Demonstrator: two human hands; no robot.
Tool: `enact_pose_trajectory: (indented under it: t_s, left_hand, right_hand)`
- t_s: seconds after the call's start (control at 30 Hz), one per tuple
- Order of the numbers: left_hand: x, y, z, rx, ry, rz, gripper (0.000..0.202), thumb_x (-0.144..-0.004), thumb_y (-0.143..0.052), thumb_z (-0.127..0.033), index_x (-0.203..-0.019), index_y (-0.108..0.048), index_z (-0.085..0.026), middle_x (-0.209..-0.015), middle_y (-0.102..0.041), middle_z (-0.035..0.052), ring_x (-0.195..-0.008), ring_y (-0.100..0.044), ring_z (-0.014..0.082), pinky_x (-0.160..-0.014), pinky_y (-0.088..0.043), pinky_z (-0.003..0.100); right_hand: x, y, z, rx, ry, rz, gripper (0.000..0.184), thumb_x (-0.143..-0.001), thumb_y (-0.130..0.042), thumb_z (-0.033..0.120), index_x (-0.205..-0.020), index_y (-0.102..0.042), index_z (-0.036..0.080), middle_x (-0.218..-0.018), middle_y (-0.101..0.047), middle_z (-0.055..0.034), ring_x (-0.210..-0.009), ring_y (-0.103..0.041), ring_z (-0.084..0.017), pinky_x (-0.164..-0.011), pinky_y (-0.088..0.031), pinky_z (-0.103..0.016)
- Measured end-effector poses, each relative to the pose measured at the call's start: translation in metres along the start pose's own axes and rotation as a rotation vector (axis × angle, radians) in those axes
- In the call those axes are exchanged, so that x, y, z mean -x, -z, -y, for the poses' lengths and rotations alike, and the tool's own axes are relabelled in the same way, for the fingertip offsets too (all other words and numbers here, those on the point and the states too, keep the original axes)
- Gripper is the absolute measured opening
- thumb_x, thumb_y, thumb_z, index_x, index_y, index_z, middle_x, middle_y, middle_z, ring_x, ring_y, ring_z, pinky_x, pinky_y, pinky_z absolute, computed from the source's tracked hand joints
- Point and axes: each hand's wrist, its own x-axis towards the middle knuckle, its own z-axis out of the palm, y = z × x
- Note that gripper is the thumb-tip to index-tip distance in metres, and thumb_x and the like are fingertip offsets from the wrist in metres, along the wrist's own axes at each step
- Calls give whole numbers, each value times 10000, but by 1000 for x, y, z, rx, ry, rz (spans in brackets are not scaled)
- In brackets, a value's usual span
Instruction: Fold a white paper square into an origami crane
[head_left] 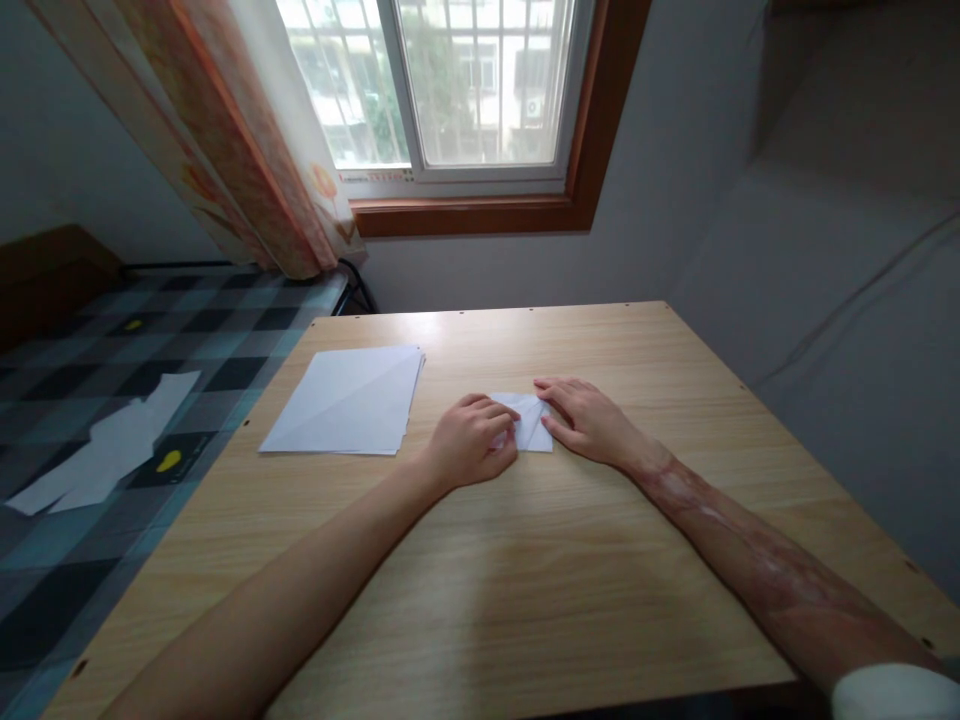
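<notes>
A small folded piece of white paper with crease lines lies on the wooden table, between my two hands. My left hand is closed over the paper's left side, its fingers curled and the thumb near the index finger. Part of the paper is hidden under that hand. On the other side my right hand rests on the tabletop with its fingers stretched out and apart. Its fingertips and thumb touch the paper's right edge and upper right corner.
A stack of white paper sheets lies on the table to the left, its top sheet creased diagonally. White paper strips lie on the checked bed beside the table. Beyond the table are a window and a curtain.
</notes>
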Motion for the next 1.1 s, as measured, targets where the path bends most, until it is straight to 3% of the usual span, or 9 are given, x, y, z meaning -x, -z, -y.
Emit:
enact_pose_trajectory:
  t_s: [0.2, 0.33, 0.47, 0.63, 0.77, 0.9, 1.1]
  left_hand:
    - [-1, -1, 0, -97, 106, -22, 244, -998, -712, -453, -903, -708, -228, -1106, -840, 86, -1009, -786, 286, -975, -571, 477]
    - [-1, -2, 1, -132, 102, 8, 329, -993, -728, -558, -983, -737, -229, -1101, -827, 91, -1008, -779, 295, -970, -572, 477]
    - [1, -5, 4, -106, 71, -10, 204, -1047, -667, -407, -1063, -767, -230, -1182, -831, 66, -1019, -792, 269, -962, -595, 446]
    - [3, -9, 7, -56, 42, -49, 189, -1080, -570, -234, -1095, -758, -230, -1241, -829, 54, -1084, -800, 229, -1089, -592, 430]
    - [4, -10, 8, -57, 95, -12, 220, -1122, -507, -252, -1111, -724, -220, -1256, -819, 81, -1115, -800, 250, -1045, -617, 429]
    - [4, -9, 9, -29, 192, -15, 254, -1153, -464, -314, -1137, -702, -228, -1150, -818, 91, -1012, -808, 253, -900, -633, 390]
    - [3, -4, 9, 44, 271, -37, 266, -1158, -453, -337, -1130, -696, -232, -1052, -808, 75, -911, -783, 237, -808, -595, 353]
  right_hand:
    - [1, -2, -2, -24, -8, -23, 274, -1016, -664, 304, -1276, -691, 222, -1519, -696, -163, -1396, -648, -347, -1189, -505, -575]
    - [2, 0, 1, -36, -7, -43, 259, -974, -699, 281, -1227, -696, 222, -1479, -718, -159, -1356, -665, -349, -1177, -508, -562]
    - [2, 2, 3, -65, 21, -37, 333, -926, -705, 225, -1258, -695, 228, -1485, -715, -146, -1352, -662, -346, -1186, -500, -560]
    - [3, 3, 1, -47, 60, -18, 396, -966, -680, 222, -1361, -695, 247, -1483, -720, -123, -1346, -665, -330, -1191, -494, -552]
    - [2, 2, 1, -36, 77, -17, 332, -1031, -656, 278, -1356, -720, 275, -1447, -748, -104, -1310, -691, -320, -1196, -487, -558]
    - [2, 4, 3, -43, 90, -4, 336, -1030, -689, 347, -1360, -729, 298, -1421, -764, -95, -1290, -708, -320, -1220, -464, -569]
    - [2, 7, 6, -31, 104, 3, 377, -1048, -693, 390, -1418, -695, 319, -1458, -752, -81, -1330, -705, -310, -1255, -435, -568]
